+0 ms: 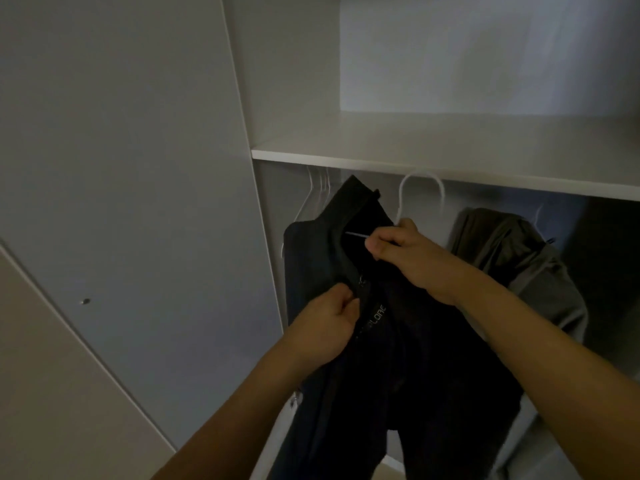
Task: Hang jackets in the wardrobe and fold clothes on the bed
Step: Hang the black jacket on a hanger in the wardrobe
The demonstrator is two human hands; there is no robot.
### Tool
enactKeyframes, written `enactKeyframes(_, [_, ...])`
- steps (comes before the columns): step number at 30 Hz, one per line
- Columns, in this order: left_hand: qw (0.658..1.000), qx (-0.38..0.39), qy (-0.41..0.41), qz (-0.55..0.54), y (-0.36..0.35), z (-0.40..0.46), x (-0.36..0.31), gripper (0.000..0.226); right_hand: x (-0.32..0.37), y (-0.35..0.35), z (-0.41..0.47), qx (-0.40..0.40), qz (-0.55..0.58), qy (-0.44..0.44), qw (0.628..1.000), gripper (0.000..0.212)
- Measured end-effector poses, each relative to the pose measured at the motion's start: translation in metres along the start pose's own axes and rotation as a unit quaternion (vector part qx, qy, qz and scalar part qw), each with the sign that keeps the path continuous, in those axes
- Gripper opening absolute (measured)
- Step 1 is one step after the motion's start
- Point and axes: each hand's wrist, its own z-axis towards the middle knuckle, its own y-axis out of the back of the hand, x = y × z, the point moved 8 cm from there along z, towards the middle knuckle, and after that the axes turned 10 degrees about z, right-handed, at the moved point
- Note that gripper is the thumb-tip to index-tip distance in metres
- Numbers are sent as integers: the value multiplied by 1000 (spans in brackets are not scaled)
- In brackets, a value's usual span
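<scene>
A black jacket (398, 358) with pale lettering hangs in front of me at the open wardrobe, draped over a white hanger (420, 188) whose hook rises above its collar. My left hand (329, 323) grips the jacket's front edge beside the zip. My right hand (405, 254) pinches the hanger's thin white bar at the collar opening. The hook sits just below the shelf; whether it rests on a rail is hidden.
An olive-grey jacket (519, 265) hangs to the right inside the wardrobe. Several bare white hangers (317, 192) hang at the left. A white shelf (433, 157) runs above. The wardrobe door (131, 202) stands on the left.
</scene>
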Motion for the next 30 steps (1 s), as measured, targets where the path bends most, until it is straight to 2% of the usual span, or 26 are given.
enactKeyframes(3, [990,-56,-27,-123,-4,4,-3,21,8,2,-2,-13,-9,19,1000,29])
enactKeyframes(5, [984,-66,-37,-162,-7,7,-5,19,9,1,-2,-14,-35,25,999,28])
enactKeyframes(9, [987,-55,-68,-138,-5,12,-11,27,0,11,-2,-55,-77,25,995,27])
enactKeyframes(11, [989,-61,-73,-113,5,13,-9,27,-7,16,-5,-67,-65,15,995,29])
enactKeyframes(14, [986,-109,-54,-117,21,15,-3,31,-13,19,-9,-72,-17,-10,997,35])
enactKeyframes(16, [979,-120,-35,-159,26,16,0,28,-14,16,-13,-52,11,-27,998,26])
enactKeyframes(20, [978,-76,-41,-192,23,17,-10,27,-16,-12,-23,54,-62,-15,997,26])
enactKeyframes(23, [977,-42,-36,-205,19,20,-11,27,-19,-14,-24,69,-76,-14,995,26])
enactKeyframes(25, [978,-27,-28,-205,19,22,-9,27,-19,-14,-23,72,-89,-2,993,18])
enactKeyframes(30, [983,-20,-19,-180,20,25,-3,27,-17,-22,-21,92,-121,29,988,15])
